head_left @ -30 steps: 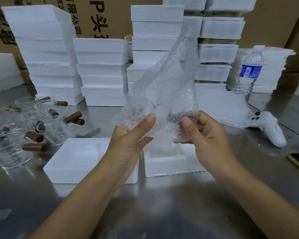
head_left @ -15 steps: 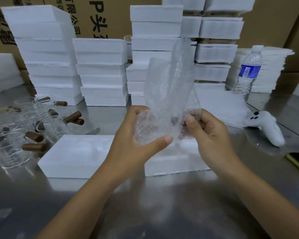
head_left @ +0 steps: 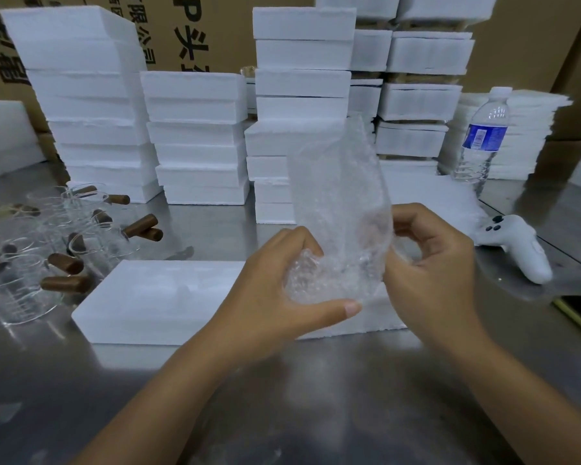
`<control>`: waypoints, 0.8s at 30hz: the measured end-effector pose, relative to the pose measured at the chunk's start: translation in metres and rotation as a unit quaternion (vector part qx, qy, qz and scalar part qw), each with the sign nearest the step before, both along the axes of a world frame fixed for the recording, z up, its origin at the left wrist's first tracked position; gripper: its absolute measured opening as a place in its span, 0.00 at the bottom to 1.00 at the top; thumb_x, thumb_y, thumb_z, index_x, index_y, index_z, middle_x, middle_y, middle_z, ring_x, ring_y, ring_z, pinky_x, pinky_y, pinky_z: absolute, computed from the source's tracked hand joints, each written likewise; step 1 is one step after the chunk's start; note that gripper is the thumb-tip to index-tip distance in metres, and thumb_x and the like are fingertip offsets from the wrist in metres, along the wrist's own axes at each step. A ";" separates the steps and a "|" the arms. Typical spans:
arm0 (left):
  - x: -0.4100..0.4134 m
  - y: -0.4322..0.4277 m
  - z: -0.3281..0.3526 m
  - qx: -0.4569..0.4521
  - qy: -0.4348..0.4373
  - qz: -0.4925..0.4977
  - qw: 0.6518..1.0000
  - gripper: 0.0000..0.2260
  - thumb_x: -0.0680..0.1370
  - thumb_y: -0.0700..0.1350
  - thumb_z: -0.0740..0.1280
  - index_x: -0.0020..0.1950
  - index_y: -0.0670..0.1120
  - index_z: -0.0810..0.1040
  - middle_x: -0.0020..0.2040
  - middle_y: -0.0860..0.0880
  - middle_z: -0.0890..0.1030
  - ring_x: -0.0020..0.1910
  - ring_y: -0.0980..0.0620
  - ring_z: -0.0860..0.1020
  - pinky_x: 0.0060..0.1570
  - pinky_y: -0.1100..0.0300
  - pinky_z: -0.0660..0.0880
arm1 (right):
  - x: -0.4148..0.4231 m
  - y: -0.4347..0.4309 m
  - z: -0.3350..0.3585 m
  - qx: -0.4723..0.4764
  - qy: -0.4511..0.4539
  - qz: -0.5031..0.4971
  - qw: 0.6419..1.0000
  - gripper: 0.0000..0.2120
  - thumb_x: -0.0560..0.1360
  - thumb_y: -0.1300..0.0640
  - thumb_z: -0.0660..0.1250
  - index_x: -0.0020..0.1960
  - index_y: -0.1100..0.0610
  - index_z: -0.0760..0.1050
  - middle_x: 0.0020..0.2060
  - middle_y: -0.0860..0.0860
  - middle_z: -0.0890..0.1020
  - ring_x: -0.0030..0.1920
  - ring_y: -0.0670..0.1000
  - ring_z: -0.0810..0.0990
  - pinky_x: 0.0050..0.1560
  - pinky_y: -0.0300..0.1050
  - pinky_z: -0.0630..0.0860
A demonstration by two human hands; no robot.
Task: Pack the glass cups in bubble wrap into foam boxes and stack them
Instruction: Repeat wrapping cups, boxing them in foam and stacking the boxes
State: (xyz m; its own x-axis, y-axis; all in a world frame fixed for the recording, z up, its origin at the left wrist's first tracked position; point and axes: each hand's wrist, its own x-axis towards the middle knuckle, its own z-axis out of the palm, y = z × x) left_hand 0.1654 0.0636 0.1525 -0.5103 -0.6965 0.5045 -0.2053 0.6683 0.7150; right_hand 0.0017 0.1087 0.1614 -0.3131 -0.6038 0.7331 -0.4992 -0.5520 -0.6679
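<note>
Since a second ago: the bubble wrap (head_left: 339, 196), then spread as a wide sheet between my hands, is gathered into a narrower upright roll, and my left hand (head_left: 282, 286) has come round its lower end.

Item 1. Left hand: fingers (head_left: 299, 239) curled over the crumpled bottom of the bubble wrap, thumb pressed in beneath it.

Item 2. Right hand (head_left: 433, 263): its fingers (head_left: 416, 214) curled, pinching the right edge of the roll.

Item 3. Bubble wrap: held clear of the worktop (head_left: 282, 397), above the foam boxes. Whether a cup is inside, I cannot tell.

Item 4. Writing: cardboard cartons (head_left: 215, 28) along the back carry black print. "P" and "头" read plainly; the other characters are cut off or turned sideways.

Item 5. Water bottle (head_left: 483, 139): clear plastic, white cap, upright at the right rear. Blue label, print too small to read. Fill level not discernible.

Item 6. Foam boxes, on the worktop: one flat white box (head_left: 161, 297) just left of my hands, a second (head_left: 383, 318) beside it, partly hidden under them. I cannot see inside either.

Item 7. Stacked foam boxes (head_left: 195, 139): several white columns at the rear, of different heights.

Item 8. Glass cups (head_left: 47, 236): clear, with brown handles, lying in a loose cluster at far left, unwrapped.

Item 9. Foam sheets (head_left: 530, 129): thin, white, piled behind the bottle.

Item 10. Controller (head_left: 520, 250): white, handheld, dark buttons, lying on the worktop right of my right hand.
</note>
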 end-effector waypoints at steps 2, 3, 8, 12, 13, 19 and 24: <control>0.000 0.000 0.001 -0.002 0.011 -0.005 1.000 0.19 0.63 0.62 0.73 0.50 0.63 0.71 0.49 0.62 0.77 0.50 0.62 0.77 0.43 0.72 0.71 | 0.002 0.001 0.003 0.008 0.026 0.030 0.999 0.08 0.69 0.56 0.67 0.42 0.43 0.79 0.40 0.42 0.82 0.44 0.42 0.80 0.41 0.34 0.75; 0.000 0.000 0.002 -0.002 0.017 -0.009 1.000 0.21 0.63 0.61 0.73 0.52 0.65 0.69 0.51 0.64 0.77 0.51 0.63 0.77 0.44 0.72 0.72 | 0.001 0.001 0.004 0.022 0.052 0.050 0.997 0.09 0.69 0.56 0.65 0.42 0.43 0.79 0.42 0.42 0.82 0.46 0.44 0.80 0.43 0.37 0.76; -0.001 0.002 0.001 0.000 0.035 -0.018 0.999 0.29 0.64 0.60 0.73 0.55 0.77 0.59 0.55 0.74 0.72 0.55 0.73 0.73 0.45 0.81 0.68 | -0.001 0.001 0.003 0.102 0.147 0.123 0.976 0.12 0.74 0.58 0.57 0.47 0.50 0.79 0.52 0.52 0.77 0.57 0.53 0.76 0.53 0.55 0.75; -0.001 0.000 -0.002 -0.027 0.006 -0.004 1.000 0.26 0.66 0.62 0.71 0.56 0.78 0.61 0.56 0.74 0.72 0.56 0.73 0.72 0.47 0.82 0.66 | 0.000 -0.001 0.003 0.116 0.140 0.117 0.976 0.14 0.75 0.60 0.61 0.49 0.41 0.75 0.53 0.50 0.77 0.56 0.50 0.76 0.54 0.55 0.75; -0.002 -0.001 -0.003 -0.030 0.004 -0.001 1.000 0.25 0.66 0.63 0.70 0.57 0.78 0.62 0.57 0.73 0.72 0.57 0.73 0.72 0.49 0.81 0.66 | 0.000 -0.002 0.002 0.111 0.135 0.113 0.978 0.13 0.74 0.62 0.63 0.49 0.44 0.75 0.52 0.50 0.77 0.54 0.49 0.77 0.52 0.53 0.76; 0.002 -0.005 0.000 -0.035 0.032 0.026 0.999 0.21 0.63 0.64 0.70 0.55 0.73 0.70 0.57 0.62 0.75 0.58 0.65 0.73 0.52 0.71 0.72 | 0.001 0.004 0.005 0.030 0.110 0.071 0.991 0.08 0.71 0.51 0.59 0.48 0.43 0.71 0.44 0.37 0.77 0.48 0.45 0.77 0.46 0.35 0.72; 0.003 -0.005 0.000 -0.040 0.033 0.026 0.998 0.21 0.63 0.59 0.75 0.55 0.64 0.76 0.57 0.57 0.77 0.57 0.62 0.75 0.52 0.65 0.75 | 0.004 0.007 0.004 -0.016 0.159 0.064 0.985 0.06 0.72 0.45 0.61 0.48 0.42 0.73 0.46 0.38 0.77 0.49 0.48 0.77 0.49 0.48 0.72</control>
